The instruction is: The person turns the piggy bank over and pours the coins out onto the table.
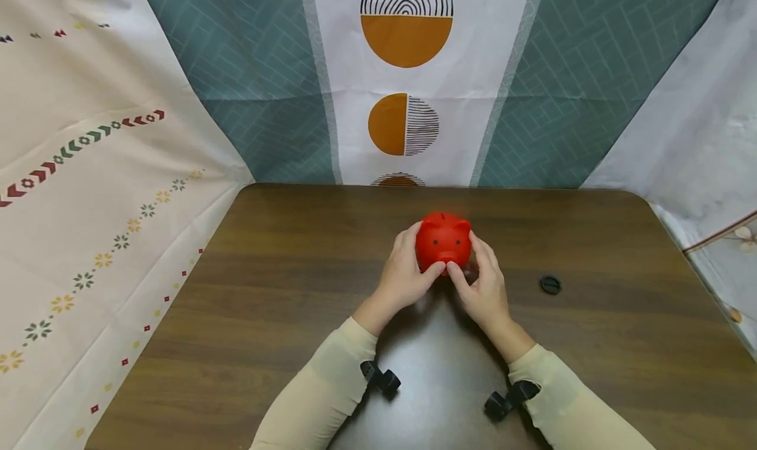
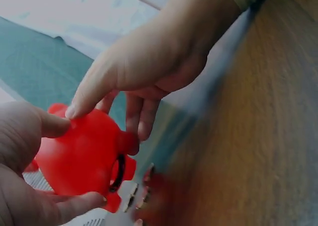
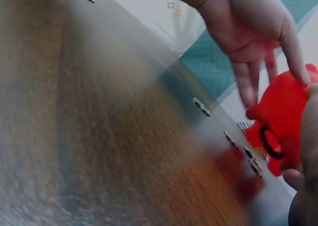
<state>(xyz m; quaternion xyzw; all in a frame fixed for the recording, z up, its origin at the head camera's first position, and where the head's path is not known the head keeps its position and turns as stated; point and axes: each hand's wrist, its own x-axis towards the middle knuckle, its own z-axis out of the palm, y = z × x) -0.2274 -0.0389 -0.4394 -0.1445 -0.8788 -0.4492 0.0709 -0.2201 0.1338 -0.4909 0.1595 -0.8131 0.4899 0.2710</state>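
Observation:
A red piggy bank (image 1: 443, 236) is held between both hands over the table, its face towards the head camera. The left hand (image 1: 405, 276) grips its left side, thumb at the snout. From the other side the right hand (image 1: 483, 289) grips it, its thumb also by the snout. Both wrist views show the piggy bank (image 2: 82, 154) from lower down, with a dark-rimmed round opening (image 3: 271, 142) in its underside. Several small coin-like discs (image 3: 255, 167) show below it, over their reflections in the shiny tabletop.
A round black plug (image 1: 550, 284) lies on the brown wooden table (image 1: 284, 272), to the right of the right hand. Patterned cloth (image 1: 266, 75) hangs behind the table's far edge, with pale cloths (image 1: 77, 240) along the sides. Each wrist carries a small black camera (image 1: 383, 379).

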